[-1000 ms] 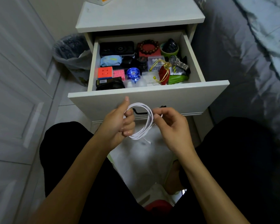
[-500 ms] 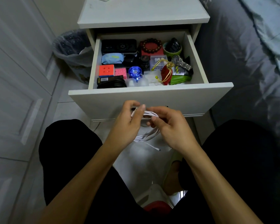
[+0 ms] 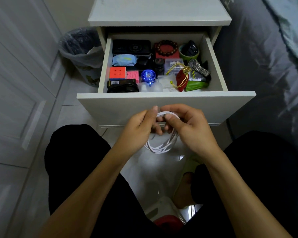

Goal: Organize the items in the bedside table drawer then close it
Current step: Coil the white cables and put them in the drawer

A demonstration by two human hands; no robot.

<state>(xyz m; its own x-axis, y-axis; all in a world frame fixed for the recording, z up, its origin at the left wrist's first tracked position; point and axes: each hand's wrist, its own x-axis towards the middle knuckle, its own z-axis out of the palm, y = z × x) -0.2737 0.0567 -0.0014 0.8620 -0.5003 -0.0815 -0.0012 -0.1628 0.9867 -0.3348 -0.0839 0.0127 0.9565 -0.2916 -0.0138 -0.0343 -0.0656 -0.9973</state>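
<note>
While the drawer [image 3: 165, 107] stands open, I grip a coiled white cable [image 3: 162, 145].
Left hand [image 3: 138, 127] and right hand [image 3: 191, 127] fingers pinch its top; loops hang below.

white cable [image 3: 159, 148]: top of coil hidden by fingers of left hand [image 3: 139, 127] and right hand [image 3: 191, 129] | drawer [image 3: 165, 107]: handle hidden behind hands | trash bin [image 3: 81, 54]: base behind drawer

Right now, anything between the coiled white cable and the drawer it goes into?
Only the drawer front: the white cable, held by the left hand and right hand, hangs below its top edge. Inside, items cover the drawer's visible floor; no bare spot shows.
</note>
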